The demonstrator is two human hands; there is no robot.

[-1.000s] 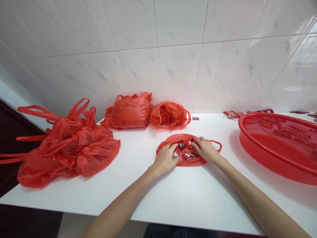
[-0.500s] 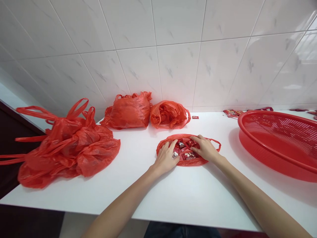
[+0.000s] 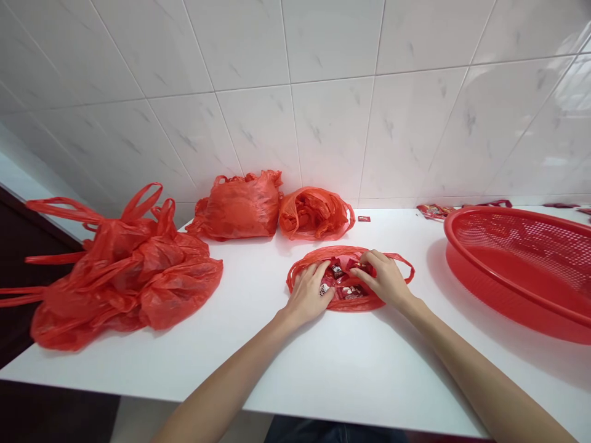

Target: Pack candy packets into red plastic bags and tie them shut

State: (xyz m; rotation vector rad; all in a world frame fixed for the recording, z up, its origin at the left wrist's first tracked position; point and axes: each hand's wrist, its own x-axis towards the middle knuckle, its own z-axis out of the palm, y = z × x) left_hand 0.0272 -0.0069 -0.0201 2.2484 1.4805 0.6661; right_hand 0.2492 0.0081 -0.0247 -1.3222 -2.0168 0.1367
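Thin, open red plastic bag [image 3: 364, 304]: Lay on the flat white tabletop [image 3: 258, 344], four o'clock from the view's middle, with small shiny red packets [image 3: 353, 292] inside.
Left hand [image 3: 310, 288]: At the bag's nine o'clock, fingers spread apart over the packets.
Right hand [image 3: 379, 275]: At two o'clock; I could not tell if its fingers pinched a packet.
Spill risk: The floppy rim might have dumped packets if tugged hard.

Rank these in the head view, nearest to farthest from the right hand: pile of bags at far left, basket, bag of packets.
1. Bag of packets: right at the right hand.
2. Basket: to its right.
3. Pile of bags: far to its left.
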